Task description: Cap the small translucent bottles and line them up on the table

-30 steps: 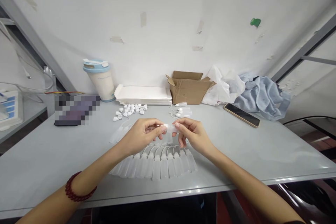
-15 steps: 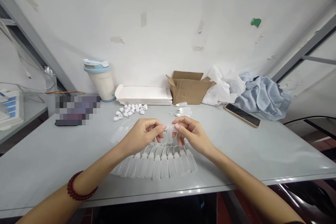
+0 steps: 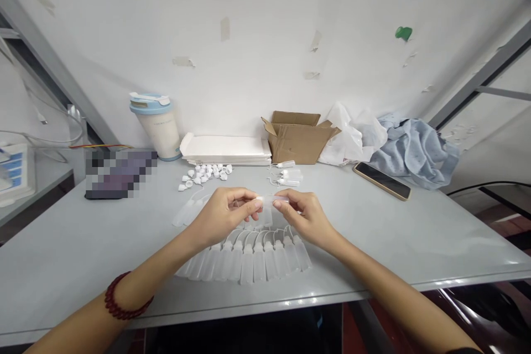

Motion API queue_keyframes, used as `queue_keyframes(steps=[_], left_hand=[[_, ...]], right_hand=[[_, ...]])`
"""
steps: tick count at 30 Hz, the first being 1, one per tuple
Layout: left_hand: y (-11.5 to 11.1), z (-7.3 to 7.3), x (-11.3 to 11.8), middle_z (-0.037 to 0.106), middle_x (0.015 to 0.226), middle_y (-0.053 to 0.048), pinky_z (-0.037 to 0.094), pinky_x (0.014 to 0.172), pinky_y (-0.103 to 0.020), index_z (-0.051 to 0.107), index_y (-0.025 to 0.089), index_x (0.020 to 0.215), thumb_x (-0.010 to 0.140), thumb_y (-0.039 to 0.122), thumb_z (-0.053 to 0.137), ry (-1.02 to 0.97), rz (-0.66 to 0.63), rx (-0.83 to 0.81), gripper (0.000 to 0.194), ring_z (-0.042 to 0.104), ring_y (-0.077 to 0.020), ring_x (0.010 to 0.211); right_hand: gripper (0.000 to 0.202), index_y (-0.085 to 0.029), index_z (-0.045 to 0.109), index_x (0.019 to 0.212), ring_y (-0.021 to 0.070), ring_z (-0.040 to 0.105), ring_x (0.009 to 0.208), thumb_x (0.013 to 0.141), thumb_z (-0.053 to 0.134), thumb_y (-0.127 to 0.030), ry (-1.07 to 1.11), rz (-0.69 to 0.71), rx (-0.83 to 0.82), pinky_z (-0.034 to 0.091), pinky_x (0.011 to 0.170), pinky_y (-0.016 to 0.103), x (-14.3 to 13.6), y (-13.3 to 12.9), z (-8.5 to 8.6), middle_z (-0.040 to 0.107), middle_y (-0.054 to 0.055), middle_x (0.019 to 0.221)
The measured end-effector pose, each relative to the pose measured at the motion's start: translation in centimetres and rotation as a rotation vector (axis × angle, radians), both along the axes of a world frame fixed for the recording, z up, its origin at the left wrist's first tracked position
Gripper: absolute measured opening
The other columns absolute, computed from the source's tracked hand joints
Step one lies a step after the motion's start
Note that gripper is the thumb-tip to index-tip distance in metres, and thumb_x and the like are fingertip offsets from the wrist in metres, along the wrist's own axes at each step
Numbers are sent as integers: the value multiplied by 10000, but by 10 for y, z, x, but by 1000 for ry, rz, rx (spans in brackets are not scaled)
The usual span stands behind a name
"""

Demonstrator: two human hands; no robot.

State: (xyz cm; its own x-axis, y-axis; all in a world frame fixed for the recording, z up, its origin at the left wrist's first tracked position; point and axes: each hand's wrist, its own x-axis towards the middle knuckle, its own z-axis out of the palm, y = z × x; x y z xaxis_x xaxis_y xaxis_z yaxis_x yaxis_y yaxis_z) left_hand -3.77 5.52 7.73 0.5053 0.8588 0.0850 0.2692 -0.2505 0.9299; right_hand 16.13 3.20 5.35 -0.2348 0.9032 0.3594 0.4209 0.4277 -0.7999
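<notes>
Between my two hands, above the table, a small translucent plastic bottle (image 3: 268, 199) lies nearly level. My left hand (image 3: 226, 213) pinches its left end, where a whitish part shows at the fingertips. At the other end, my right hand (image 3: 309, 214) has thumb and fingers closed on the clear body. Below the hands, several translucent bottles (image 3: 247, 265) with thin curved cords at their tops lie fanned in a row. Another group of bottles (image 3: 185, 213) sits behind, partly hidden by my left hand.
Loose white caps (image 3: 205, 172) lie beyond my left hand; several small bottles (image 3: 290, 178) lie beyond the right. Along the wall stand a cup (image 3: 160, 130), flat white boxes (image 3: 226, 149), an open carton (image 3: 301, 144), a plastic bag (image 3: 346, 135) and blue cloth (image 3: 415, 152), near a phone (image 3: 382, 181).
My right hand's fingers have closed in and now grip the right end of the bottle, which shows more clearly between the hands. The left hand has hardly moved.
</notes>
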Motion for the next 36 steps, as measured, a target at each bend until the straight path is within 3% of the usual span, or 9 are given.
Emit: queue_keyframes(steps=[5, 9, 12, 15, 17, 19, 22, 31, 36], left_hand=[[-3, 1, 2, 694, 756, -15, 512, 651, -224, 685, 162, 849, 814, 316, 620, -41, 27, -31, 171, 639, -134, 689], [1, 1, 3, 687, 712, -35, 498, 587, -234, 663, 143, 704, 864, 372, 535, 20, 14, -85, 307, 618, -128, 605], [3, 1, 2, 662, 675, -32, 498, 577, -247, 639, 137, 660, 864, 396, 526, -3, -6, -148, 349, 614, -130, 577], [4, 1, -1, 630, 616, -16, 495, 572, -245, 619, 137, 636, 847, 412, 557, -61, -11, -184, 352, 608, -130, 564], [5, 1, -2, 624, 584, -14, 487, 567, -241, 605, 138, 615, 851, 421, 555, -76, -22, -207, 372, 599, -125, 547], [6, 1, -3, 619, 553, -13, 474, 547, -235, 596, 138, 609, 857, 421, 549, -75, -53, -220, 379, 584, -119, 518], [6, -1, -4, 609, 529, -8, 454, 514, -227, 607, 137, 632, 845, 398, 571, -72, -100, -217, 338, 571, -116, 495], [-2, 2, 1, 622, 588, -6, 479, 539, -231, 638, 142, 674, 821, 334, 588, -51, -41, -134, 246, 582, -116, 527], [0, 2, 4, 615, 610, -23, 474, 513, -236, 604, 135, 592, 838, 366, 546, -52, -35, -245, 343, 604, -129, 536]], right_hand=[[396, -148, 569, 717, 75, 376, 396, 877, 485, -500, 148, 43, -292, 309, 423, 212, -2, 0, 2, 420, -57, 448], [356, -143, 602, 803, 85, 408, 407, 871, 512, -480, 170, 45, -265, 337, 425, 213, -3, 1, 0, 433, -58, 465], [288, -133, 623, 874, 98, 466, 458, 891, 519, -402, 62, 31, -76, 386, 459, 221, -2, 3, -4, 508, -27, 539], [228, -122, 612, 946, 125, 522, 577, 891, 550, -334, -112, 1, 316, 430, 538, 244, 1, 5, -8, 592, 42, 703], [205, -122, 595, 970, 134, 501, 594, 899, 543, -307, -222, 0, 527, 417, 544, 250, 3, 6, -10, 576, 51, 717], [186, -133, 588, 952, 127, 454, 550, 922, 502, -295, -288, 21, 594, 386, 517, 247, 4, 6, -11, 527, 25, 660], [214, -145, 590, 913, 119, 418, 517, 944, 450, -303, -274, 45, 497, 362, 503, 243, 3, 2, -7, 470, -4, 606], [413, -155, 575, 658, 87, 368, 475, 907, 459, -463, 17, 60, -111, 313, 468, 225, -1, -1, 8, 423, -37, 513], [374, -142, 629, 743, 88, 402, 472, 901, 480, -447, 54, 48, -124, 339, 467, 219, -2, 0, 5, 450, -36, 516]])
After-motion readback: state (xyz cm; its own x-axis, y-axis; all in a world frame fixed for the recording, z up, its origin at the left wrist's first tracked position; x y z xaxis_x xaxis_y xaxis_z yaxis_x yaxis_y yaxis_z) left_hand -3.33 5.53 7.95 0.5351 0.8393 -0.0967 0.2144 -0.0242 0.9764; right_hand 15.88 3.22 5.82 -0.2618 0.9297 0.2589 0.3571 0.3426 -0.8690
